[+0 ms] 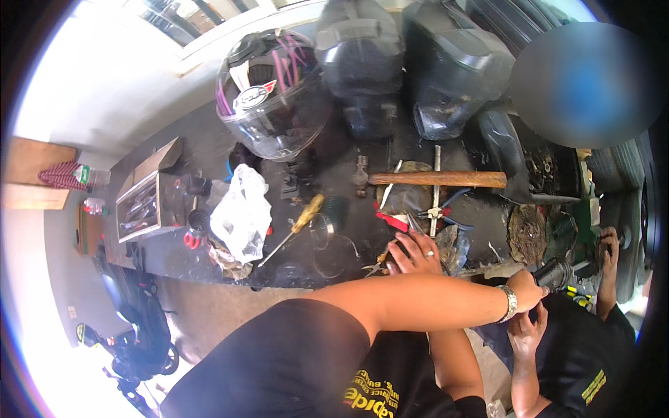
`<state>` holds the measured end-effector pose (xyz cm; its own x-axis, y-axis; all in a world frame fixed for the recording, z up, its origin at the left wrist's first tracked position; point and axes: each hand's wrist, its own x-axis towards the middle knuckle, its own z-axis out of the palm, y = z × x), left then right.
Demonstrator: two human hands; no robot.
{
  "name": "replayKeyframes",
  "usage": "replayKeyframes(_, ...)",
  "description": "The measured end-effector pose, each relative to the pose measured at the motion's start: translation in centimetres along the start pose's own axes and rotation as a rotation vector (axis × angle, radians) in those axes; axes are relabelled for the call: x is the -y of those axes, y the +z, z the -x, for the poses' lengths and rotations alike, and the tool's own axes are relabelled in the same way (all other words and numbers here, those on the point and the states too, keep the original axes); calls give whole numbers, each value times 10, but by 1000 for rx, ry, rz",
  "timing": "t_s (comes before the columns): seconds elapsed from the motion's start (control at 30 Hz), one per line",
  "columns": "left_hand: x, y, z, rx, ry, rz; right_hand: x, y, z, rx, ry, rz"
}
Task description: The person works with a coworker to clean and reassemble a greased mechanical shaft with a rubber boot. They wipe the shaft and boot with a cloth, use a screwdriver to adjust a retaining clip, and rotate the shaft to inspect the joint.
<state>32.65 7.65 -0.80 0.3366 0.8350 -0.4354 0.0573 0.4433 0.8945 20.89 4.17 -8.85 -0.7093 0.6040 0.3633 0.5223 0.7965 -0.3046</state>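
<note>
My left arm, with a metal-banded watch or bracelet on the wrist, stretches across to the right. My left hand (524,288) is closed at the end of a dark ribbed cylindrical part (555,274). A co-worker's hand (527,330) is right beside it, and their other hand (608,245) is raised farther right. Under my left arm, my right hand (416,252) rests at the bench edge, fingers apart and bent over something dark I cannot make out. Beyond its fingertips lie a T-shaped metal tool (436,212) and blue-handled pliers (456,224).
A wooden-handled hammer (446,179) lies mid-bench, with a yellow-handled screwdriver (306,214) and a white plastic bag (242,212) to its left. A helmet (275,94) and large black housings (361,66) stand behind. An open metal toolbox (148,202) sits far left; a motorcycle (136,327) stands below.
</note>
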Motion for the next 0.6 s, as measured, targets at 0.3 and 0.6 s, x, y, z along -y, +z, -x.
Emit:
replayKeyframes(0.3, -4, 1, -3, -4, 9, -31, 63, 20, -80, 111, -451, -270)
replayKeyframes(0.6, 4, -21, -17, 264, -60, -183, 82, 67, -97, -88, -255, -305)
